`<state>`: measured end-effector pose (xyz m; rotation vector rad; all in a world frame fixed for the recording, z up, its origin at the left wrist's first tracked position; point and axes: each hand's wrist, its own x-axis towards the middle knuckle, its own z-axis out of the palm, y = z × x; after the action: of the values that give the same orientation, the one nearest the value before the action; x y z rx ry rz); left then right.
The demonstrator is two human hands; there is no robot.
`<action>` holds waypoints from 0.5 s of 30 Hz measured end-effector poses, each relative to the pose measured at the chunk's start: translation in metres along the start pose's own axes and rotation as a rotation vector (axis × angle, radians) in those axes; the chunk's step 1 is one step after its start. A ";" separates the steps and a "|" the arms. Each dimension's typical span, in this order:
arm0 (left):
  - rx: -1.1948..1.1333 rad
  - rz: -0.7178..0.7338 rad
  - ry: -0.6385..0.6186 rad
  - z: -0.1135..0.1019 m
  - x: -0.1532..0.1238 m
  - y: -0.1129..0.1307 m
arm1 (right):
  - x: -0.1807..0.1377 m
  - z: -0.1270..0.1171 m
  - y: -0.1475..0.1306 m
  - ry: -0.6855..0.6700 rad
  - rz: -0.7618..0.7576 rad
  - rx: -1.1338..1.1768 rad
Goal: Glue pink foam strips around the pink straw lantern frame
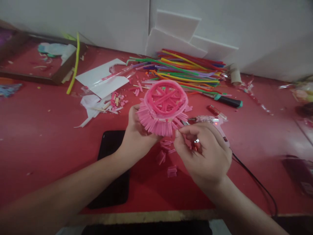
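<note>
My left hand (137, 133) grips a round pink craft piece (168, 114) from its left side and below. The piece has a bright pink ring with crossing spokes, and short pale pink strips fan out around its lower edge. My right hand (205, 150) pinches at the fringe's lower right, thumb and forefinger pressed together on what looks like one short pink strip; the fingertips hide most of it. Several loose pink strips (171, 171) lie on the red table beneath. Just behind my right hand rests a pink glue gun (207, 119) with a small orange light.
Colourful pipe cleaners (190, 70) are heaped at the back, before white foam sheets (176, 37). A black phone (111, 186) lies under my left arm. A green-and-black handled tool (230, 100), white paper (102, 78), pink scraps (117, 101) and a brown tray (53, 77) are around. The cord (256, 179) runs right.
</note>
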<state>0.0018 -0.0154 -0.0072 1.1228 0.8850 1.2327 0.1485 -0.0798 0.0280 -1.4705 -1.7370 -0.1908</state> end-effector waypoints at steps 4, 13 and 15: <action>-0.001 -0.002 -0.001 0.000 0.000 0.000 | 0.001 -0.001 -0.001 -0.022 -0.009 -0.001; -0.078 -0.042 0.014 0.001 -0.001 0.002 | 0.001 -0.008 0.012 -0.105 -0.208 0.060; -0.089 -0.060 -0.002 0.000 -0.002 0.001 | 0.002 -0.011 0.017 -0.108 -0.213 0.049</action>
<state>0.0015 -0.0170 -0.0059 1.0193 0.8484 1.2100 0.1684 -0.0796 0.0300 -1.2795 -1.9727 -0.1815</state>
